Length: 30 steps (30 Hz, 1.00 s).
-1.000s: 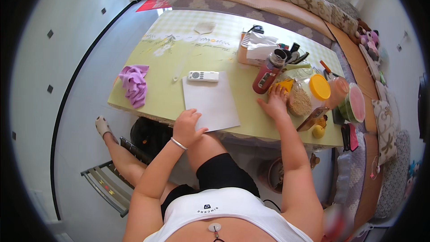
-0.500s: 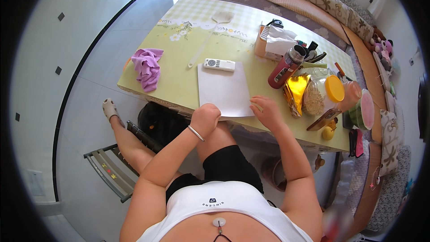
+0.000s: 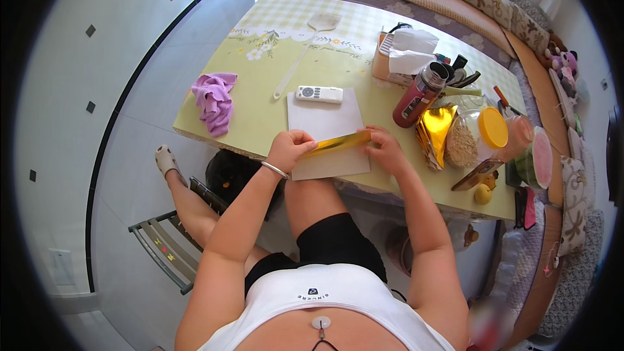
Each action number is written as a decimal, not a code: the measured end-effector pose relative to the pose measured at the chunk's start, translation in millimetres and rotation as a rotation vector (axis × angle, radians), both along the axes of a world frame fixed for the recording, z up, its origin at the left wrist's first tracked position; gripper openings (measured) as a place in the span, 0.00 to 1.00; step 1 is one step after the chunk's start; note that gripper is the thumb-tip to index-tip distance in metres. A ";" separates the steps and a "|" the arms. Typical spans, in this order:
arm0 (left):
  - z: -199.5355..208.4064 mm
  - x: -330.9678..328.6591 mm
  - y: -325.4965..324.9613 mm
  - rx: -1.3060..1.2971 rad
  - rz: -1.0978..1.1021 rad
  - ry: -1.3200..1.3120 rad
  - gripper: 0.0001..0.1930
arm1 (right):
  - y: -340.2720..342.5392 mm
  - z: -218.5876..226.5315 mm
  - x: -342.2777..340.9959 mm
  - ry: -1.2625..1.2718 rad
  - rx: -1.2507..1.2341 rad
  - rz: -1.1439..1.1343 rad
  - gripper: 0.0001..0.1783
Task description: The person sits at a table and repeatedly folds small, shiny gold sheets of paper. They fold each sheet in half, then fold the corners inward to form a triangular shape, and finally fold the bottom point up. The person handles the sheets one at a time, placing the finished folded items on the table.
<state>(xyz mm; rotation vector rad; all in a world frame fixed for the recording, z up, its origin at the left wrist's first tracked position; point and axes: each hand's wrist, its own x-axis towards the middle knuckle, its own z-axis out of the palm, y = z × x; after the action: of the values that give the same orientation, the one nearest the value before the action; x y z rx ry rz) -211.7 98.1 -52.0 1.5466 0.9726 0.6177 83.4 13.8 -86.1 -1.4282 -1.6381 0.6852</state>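
A narrow gold paper strip (image 3: 338, 142) lies across a white board (image 3: 325, 120) on the yellow-green table (image 3: 260, 91). My left hand (image 3: 290, 147) pinches the strip's left end. At the other end my right hand (image 3: 385, 149) grips it. A wristband is on my left wrist. A crumpled sheet of gold foil paper (image 3: 434, 131) lies just right of the board.
A white remote (image 3: 318, 94) rests at the board's far edge. A purple cloth (image 3: 214, 101) is at the left, a long white fly swatter (image 3: 304, 52) beyond. A red bottle (image 3: 420, 94), tissue box (image 3: 403, 58), grain jar (image 3: 473, 136) and cut watermelon (image 3: 536, 162) crowd the right. A sofa runs behind.
Both hands came together over the white board and took hold of a gold strip, which was not between them before. The view has tilted slightly.
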 end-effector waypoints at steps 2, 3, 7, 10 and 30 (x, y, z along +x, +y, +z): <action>2.2 -0.2 3.4 -0.062 0.043 -0.116 0.14 | 15.1 -15.2 4.2 0.093 -0.089 -0.081 0.13; 2.9 -2.6 4.4 -0.092 0.070 -0.174 0.16 | 19.4 -18.3 0.3 0.073 -0.054 -0.136 0.11; -23.3 -13.4 13.4 -0.051 0.181 -0.263 0.21 | 27.6 -16.6 -24.9 -0.075 0.027 -0.366 0.11; -25.0 -1.8 10.5 0.232 0.341 0.209 0.24 | 30.6 -13.0 -35.3 -0.192 0.050 -0.513 0.14; -50.8 7.2 7.9 0.744 0.437 0.435 0.26 | 33.9 -8.0 -48.1 -0.378 0.061 -0.624 0.16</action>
<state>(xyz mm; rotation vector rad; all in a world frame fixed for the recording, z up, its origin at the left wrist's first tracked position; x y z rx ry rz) -204.5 106.0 -102.8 2.1985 1.5436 1.0576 35.3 47.7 -94.1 -1.9721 -1.3380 0.0074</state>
